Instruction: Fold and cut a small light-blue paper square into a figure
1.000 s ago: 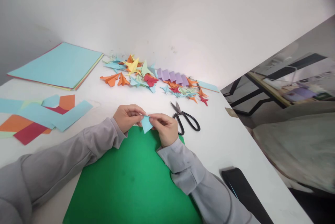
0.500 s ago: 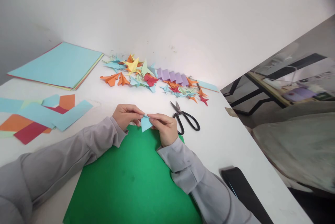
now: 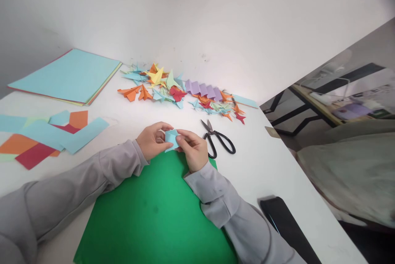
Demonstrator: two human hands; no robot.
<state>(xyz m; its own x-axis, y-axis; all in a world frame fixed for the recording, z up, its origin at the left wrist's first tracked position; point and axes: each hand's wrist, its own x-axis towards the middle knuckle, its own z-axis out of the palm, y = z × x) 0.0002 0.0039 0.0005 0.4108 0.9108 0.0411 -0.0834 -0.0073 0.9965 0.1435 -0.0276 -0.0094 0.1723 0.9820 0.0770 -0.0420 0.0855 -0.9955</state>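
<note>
My left hand [image 3: 152, 140] and my right hand [image 3: 194, 148] meet over the far edge of a large green sheet [image 3: 154, 214] on the white table [image 3: 265, 161]. Between their fingertips they pinch a small light-blue folded paper [image 3: 171, 137], which looks partly opened into a puffed shape. Both hands are closed on it. Black scissors [image 3: 219, 142] lie just right of my right hand, blades pointing away from me.
A heap of folded paper figures [image 3: 179, 89] in several colours lies by the wall. A stack of coloured sheets [image 3: 69, 76] sits far left, cut strips and scraps [image 3: 49, 134] nearer left. A black object [image 3: 285, 223] lies near the table's right edge.
The blue paper hung as a flat downward triangle before; now it is turned up and spread between the fingers. The hands shifted slightly away from me.
</note>
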